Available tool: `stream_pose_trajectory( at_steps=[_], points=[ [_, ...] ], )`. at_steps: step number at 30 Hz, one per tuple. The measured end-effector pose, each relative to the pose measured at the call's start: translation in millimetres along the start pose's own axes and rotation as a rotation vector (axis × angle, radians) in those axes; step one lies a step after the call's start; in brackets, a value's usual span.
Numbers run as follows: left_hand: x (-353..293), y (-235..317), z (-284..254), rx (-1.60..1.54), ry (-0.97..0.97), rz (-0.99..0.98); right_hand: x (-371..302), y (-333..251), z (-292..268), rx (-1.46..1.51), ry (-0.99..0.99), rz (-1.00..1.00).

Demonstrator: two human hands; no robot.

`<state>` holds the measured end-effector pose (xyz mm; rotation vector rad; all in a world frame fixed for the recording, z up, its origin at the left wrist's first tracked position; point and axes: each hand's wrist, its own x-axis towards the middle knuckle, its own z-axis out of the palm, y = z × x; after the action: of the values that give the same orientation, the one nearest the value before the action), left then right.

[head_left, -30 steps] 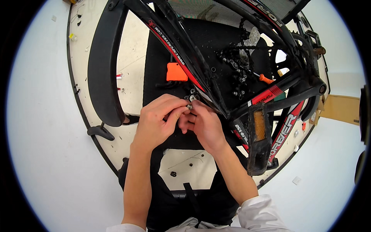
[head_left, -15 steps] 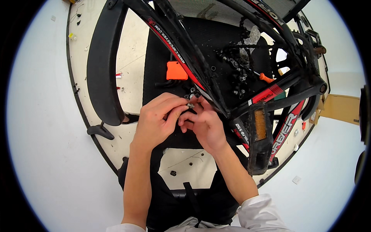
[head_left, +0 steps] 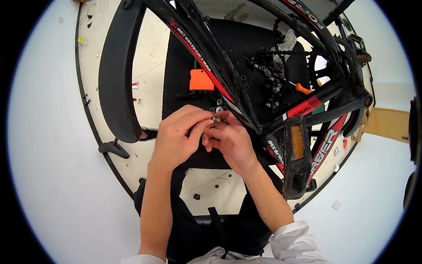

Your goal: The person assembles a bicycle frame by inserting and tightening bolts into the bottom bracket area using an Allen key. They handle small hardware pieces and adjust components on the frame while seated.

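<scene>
Between my two hands is a small silver metal part (head_left: 215, 119), perhaps a bolt or nut; the fingers cover most of it. My left hand (head_left: 179, 134) pinches it between thumb and forefinger. Curled fingers of my right hand (head_left: 237, 145) press on the same part from the other side. Just beyond the fingertips, more small silver and black metal pieces (head_left: 218, 107) lie beside the red and black bicycle frame (head_left: 211, 66). Under the hands is a black padded surface (head_left: 176, 103).
An orange case (head_left: 201, 80) lies past my left hand. Loose metal parts (head_left: 273, 88), an orange-handled screwdriver (head_left: 302, 89) and a clear plastic bag (head_left: 288, 42) are at the far right. A pedal (head_left: 296, 158) juts out near my right forearm. A black curved armrest (head_left: 118, 75) stands left.
My right fingers have curled in closer around the small metal part. The left hand has stayed nearly in place, still pinching it.
</scene>
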<state>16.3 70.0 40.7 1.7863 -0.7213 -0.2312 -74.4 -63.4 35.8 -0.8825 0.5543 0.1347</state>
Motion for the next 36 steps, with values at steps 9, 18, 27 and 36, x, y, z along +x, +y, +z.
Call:
stream_pose_trajectory(
  at_steps=[9, 18, 27, 36],
  points=[
    [1.7, 3.6, -1.5, 0.027, -0.009, -0.008, 0.3, -1.8, -2.5, 0.045, -0.032, 0.011],
    [0.3, -1.1, -0.2, 0.027, 0.013, 0.019, -0.2, 0.2, -2.5, 0.063, -0.035, -0.01],
    [0.5, -0.9, 0.0, 0.038, 0.014, 0.021, -0.9, 1.3, -1.6, 0.052, -0.039, -0.014],
    [1.4, 2.7, -1.6, 0.056, -0.017, -0.011, -0.1, -1.4, 1.9, 0.078, 0.003, -0.001]
  ],
)
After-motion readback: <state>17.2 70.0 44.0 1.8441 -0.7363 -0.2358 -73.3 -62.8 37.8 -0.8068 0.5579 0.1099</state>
